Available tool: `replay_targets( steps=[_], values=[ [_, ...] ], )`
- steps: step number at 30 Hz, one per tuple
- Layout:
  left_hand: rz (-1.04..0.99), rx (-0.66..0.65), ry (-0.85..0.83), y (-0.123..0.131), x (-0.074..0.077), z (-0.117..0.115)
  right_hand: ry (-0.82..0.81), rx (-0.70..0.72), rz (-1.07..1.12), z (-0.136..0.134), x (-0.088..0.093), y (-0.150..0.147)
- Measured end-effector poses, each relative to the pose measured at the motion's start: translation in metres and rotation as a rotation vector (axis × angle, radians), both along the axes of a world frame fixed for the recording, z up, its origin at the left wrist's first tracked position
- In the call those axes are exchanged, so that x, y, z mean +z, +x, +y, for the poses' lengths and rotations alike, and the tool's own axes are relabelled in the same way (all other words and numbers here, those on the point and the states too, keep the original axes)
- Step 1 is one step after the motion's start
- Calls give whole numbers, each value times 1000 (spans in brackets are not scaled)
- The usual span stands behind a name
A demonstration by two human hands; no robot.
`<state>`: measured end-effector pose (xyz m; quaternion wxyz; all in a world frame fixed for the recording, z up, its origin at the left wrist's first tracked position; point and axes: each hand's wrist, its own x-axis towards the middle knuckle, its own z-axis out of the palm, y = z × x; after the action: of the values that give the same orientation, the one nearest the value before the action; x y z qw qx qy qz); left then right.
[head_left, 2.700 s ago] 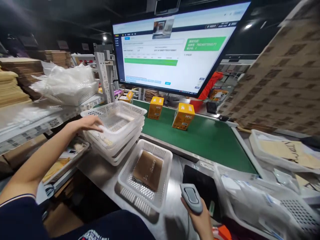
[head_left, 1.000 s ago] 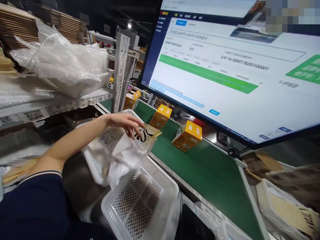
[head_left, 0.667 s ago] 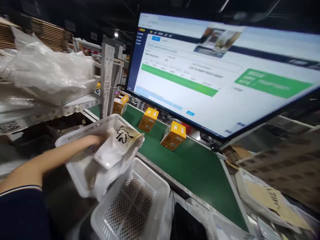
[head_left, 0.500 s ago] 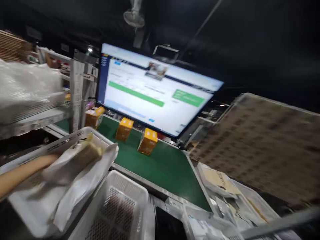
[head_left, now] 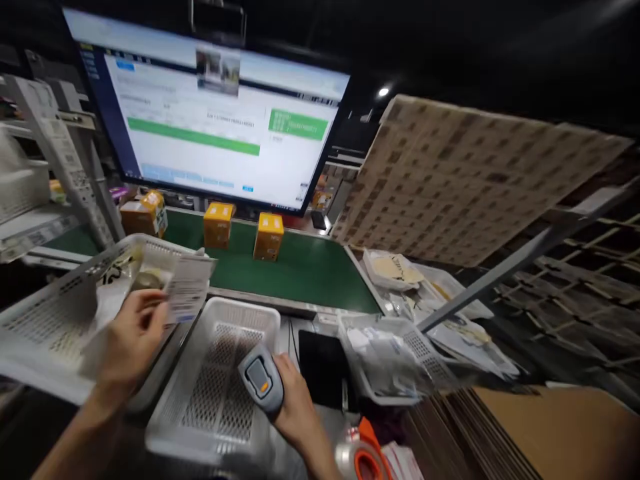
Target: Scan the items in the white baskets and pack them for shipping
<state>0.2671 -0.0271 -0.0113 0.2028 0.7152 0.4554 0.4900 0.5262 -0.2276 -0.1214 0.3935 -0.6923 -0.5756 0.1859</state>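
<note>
Between the two hands, just left of centre, a white plastic packet (head_left: 187,288) with a printed label is pinched up by the left hand (head_left: 131,340), fingers closed on its lower edge, over the near corner of a white mesh basket (head_left: 45,320) that still carries a few other wrapped goods. The right hand (head_left: 295,407) is wrapped around a grey handheld scanner (head_left: 261,381), its window tipped up and leftward toward the packet. By the look of it the step in hand is reading the label; the next move would call for turning the barcode square to the scanner and holding it steady (the label is too blurred to read from here). An empty white basket (head_left: 220,373) sits directly beneath the scanner, touching the first basket's edge. Beyond them a green conveyor belt (head_left: 310,273) holds three small orange cartons (head_left: 269,235) in a loose row. A large monitor (head_left: 210,113) stands behind the belt with green bars lit. To the right lie trays of bagged items (head_left: 395,353), a tall stack of flat cardboard (head_left: 475,180), and a roll of tape (head_left: 363,460) near the bottom edge. Overhead the room is dark, with one ceiling light.
</note>
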Motion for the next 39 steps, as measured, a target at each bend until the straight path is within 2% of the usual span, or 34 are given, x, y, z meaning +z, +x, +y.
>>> replay_targets(
  steps=[1, 4, 7, 9, 13, 16, 19, 22, 24, 26, 28, 30, 32, 34, 36, 39],
  values=[
    [6, -84, -128, 21, -17, -9, -29, 12, -7, 0, 3, -5],
    [141, -147, -306, 66, -70, -26, -137, 36, -40, -3, -2, -15],
    [315, -112, -326, 77, -115, -34, -243, 53, -67, -7, -23, -19],
    [422, -87, -334, 74, -135, -35, -295, 54, -71, -9, -40, -21],
    [561, -111, -320, 65, -157, -36, -323, 47, -30, -11, -75, -28],
    [584, -173, -295, 63, -171, -36, -286, 40, 9, -12, -101, -33],
    [599, -200, -343, 66, -190, -35, -298, 26, 15, -11, -121, -37],
    [614, -195, -435, 71, -214, -31, -378, 19, 11, -12, -128, -38],
    [629, -203, -454, 72, -227, -30, -444, 31, 0, -13, -125, -37],
    [643, -208, -427, 70, -232, -30, -516, 42, -31, -14, -117, -33],
    [638, -227, -347, 66, -223, -32, -575, 51, -63, -14, -108, -28],
    [616, -280, -143, 62, -198, -32, -636, 74, -103, -11, -101, -23],
    [622, -305, 126, 63, -158, -29, -697, 110, -140, -6, -99, -18],
    [696, -207, 307, 70, -112, -19, -747, 137, -162, 2, -101, -14],
    [828, 12, 287, 76, -68, -4, -768, 148, -169, 7, -103, -12],
    [998, 314, -21, 67, -13, 28, -739, 158, -183, 6, -97, -6]
  ],
)
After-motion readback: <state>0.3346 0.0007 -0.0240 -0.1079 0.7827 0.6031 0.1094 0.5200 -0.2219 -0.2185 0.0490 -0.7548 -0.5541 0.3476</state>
